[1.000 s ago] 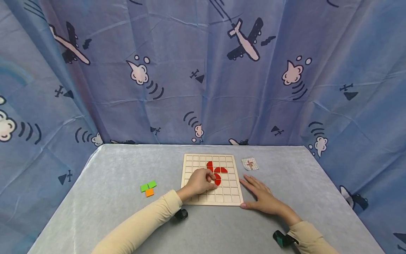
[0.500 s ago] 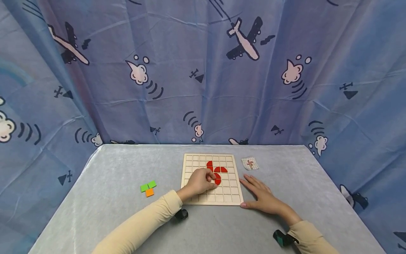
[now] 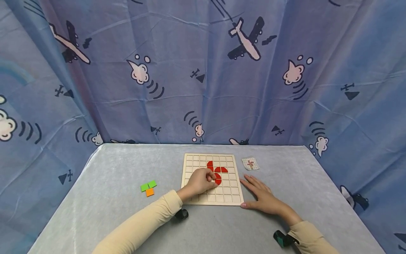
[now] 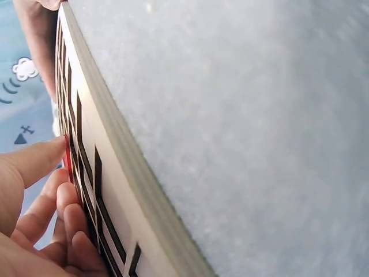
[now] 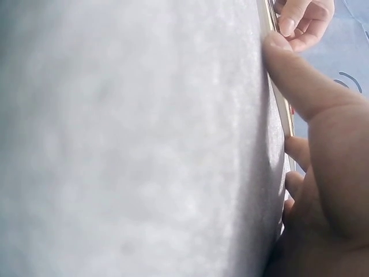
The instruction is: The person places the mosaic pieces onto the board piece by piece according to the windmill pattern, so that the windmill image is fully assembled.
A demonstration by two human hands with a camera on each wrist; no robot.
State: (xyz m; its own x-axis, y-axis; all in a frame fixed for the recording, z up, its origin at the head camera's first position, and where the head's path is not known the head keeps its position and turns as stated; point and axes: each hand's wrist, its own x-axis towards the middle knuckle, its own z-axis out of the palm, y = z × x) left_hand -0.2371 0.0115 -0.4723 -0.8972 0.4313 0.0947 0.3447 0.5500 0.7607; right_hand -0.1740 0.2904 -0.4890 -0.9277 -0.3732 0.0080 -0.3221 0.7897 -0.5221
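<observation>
Two lower red pieces point(image 3: 218, 182) | long axis near-far | bulging right (on board point(image 3: 231, 197))

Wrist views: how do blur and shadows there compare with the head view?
Head view: fairly evenly lit, grid board and red pieces crisp; left wrist view: tabletop soft, blurred toward the right; right wrist view: tabletop blurred with pale patches, dark shadow band beside grid board.

The board point(image 3: 226, 190) looks smooth wood, the curtain point(image 3: 172, 46) matt, creased cloth.
</observation>
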